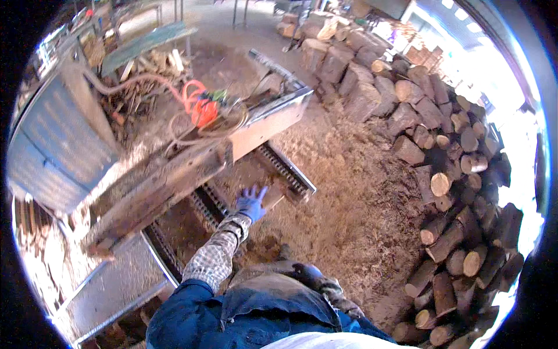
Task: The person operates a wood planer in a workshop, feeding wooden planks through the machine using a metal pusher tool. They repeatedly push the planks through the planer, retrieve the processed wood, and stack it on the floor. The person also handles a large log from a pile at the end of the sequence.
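Observation:
My left hand (251, 203), in a blue glove, reaches forward with its fingers spread and nothing held. It is over the near part of a chain conveyor, beside a flat wooden piece (275, 195); whether it touches this piece I cannot tell. A dark chain rail (285, 168) runs just beyond the fingers, and another chain rail (207, 203) lies to their left. My right hand (309, 270) stays close to my body at the waist, its gloved fingers mostly hidden and blurred. Patterned sleeves cover both forearms.
A large log pile (442, 186) fills the right side, curving toward the back. Sawdust (349, 174) covers the ground between. Ahead, a heavy wooden beam (163, 192) crosses the conveyor, with an orange hose (203, 110) behind it. A blue-grey metal panel (58, 145) stands at left.

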A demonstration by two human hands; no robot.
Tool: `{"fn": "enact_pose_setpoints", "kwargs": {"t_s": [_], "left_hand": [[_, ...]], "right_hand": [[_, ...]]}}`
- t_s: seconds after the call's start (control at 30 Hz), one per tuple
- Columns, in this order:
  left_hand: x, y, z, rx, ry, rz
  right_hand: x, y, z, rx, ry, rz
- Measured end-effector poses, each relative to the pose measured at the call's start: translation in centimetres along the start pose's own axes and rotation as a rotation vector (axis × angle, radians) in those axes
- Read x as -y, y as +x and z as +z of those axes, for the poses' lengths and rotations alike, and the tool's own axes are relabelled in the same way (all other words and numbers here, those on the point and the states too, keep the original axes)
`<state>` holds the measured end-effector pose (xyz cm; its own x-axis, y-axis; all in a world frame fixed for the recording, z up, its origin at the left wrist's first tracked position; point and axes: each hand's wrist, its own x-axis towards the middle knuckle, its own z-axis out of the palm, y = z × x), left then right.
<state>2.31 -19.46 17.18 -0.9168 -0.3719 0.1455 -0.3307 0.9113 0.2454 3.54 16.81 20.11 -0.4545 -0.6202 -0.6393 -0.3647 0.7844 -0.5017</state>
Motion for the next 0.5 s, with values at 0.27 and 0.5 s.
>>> {"fn": "enact_pose_setpoints", "kwargs": {"t_s": [0.27,0.5], "left_hand": [[-10.8,2.1,-2.0,0.564,-0.862,0.469],[-2.6,21.0,-12.0,-0.634,0.124,0.351]], "right_hand": [[-10.3,1.2,1.1,-0.115,0.237,0.092],[-15.4,6.7,-7.2,-0.044,-0.096,0.106]]}}
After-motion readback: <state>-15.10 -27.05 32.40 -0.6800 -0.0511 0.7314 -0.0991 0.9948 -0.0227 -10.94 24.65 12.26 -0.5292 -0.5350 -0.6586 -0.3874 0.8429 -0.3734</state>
